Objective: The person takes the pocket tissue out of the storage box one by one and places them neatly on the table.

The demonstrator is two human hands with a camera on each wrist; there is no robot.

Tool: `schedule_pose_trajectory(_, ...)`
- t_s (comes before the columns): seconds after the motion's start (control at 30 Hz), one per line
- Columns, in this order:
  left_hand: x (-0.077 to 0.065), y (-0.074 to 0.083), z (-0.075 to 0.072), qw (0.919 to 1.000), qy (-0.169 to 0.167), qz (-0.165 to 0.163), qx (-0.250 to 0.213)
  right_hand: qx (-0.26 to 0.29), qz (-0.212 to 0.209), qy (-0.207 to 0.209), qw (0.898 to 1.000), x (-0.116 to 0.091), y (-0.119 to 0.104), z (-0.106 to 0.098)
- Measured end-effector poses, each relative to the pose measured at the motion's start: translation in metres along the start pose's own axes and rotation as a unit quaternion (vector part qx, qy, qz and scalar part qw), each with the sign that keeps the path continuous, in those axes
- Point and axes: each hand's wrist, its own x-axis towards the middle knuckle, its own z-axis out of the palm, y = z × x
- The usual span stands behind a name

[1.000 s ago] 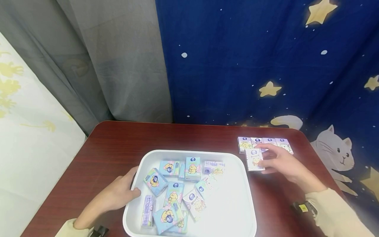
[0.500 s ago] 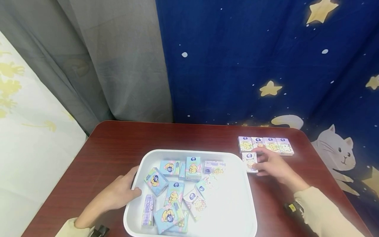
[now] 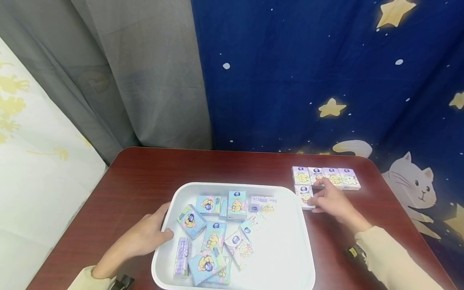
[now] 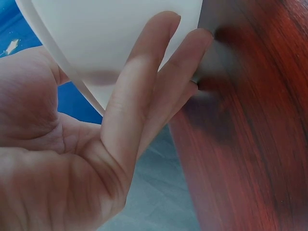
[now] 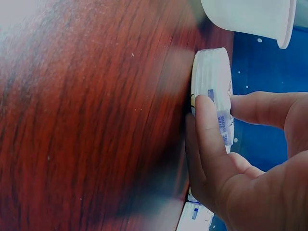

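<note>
Watching over the feed, I had the left hand (image 3: 146, 233) at the near-left side of a white plastic tray (image 3: 282, 241), grasping its wall with the thumb over the rim and the fingers laid along the outside. I read that hold as a steadying one: taken at the edge, it left the inside unobstructed.

The right hand (image 3: 332, 202) grasped a white cartoon-printed pocket-tissue pack (image 3: 303, 196) by its right side, between thumb and fingers. The pack lay flat, printed face up, on the reddish wooden bench (image 3: 145, 173), just beyond the tray's right rim. Its far end was against, or very nearly against, the leftmost of a row of lilac and white tissue packs (image 3: 332, 176); the fingers partly covered that area, so I couldn't swear to contact. Gripping the side left its top mostly visible, which seemed handy for lining it up squarely. The row's four packs stood side by side, all facing one way, which suggested deliberate order.

Inside the tray, blue tissue packs (image 3: 206, 266) and a few paler ones lay at odd angles, some overlapping, apparently in no arrangement.
</note>
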Motion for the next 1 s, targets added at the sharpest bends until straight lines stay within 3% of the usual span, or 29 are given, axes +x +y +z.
schedule_pose_trajectory(0.37, 0.002, -0.001, -0.002, 0.9999, -0.006, 0.002, 0.008, -0.042, 0.009, 0.014, 0.999, 0.0, -0.002, 0.002)
schedule_pose_trajectory(0.63, 0.01, 0.005, -0.014, 0.9993, -0.03, -0.021, -0.009, -0.072, 0.008, 0.017, 0.997, -0.001, -0.003, -0.001)
schedule_pose_trajectory(0.8, 0.015, 0.011, -0.017, 0.9996, -0.025, -0.015, -0.005, -0.129, -0.024, 0.031, 0.991, -0.002, -0.014, -0.006)
schedule_pose_trajectory(1.0, 0.022, 0.016, -0.02, 0.9994, -0.027, -0.015, 0.016, -0.182, -0.092, 0.049, 0.978, -0.008, -0.047, -0.003)
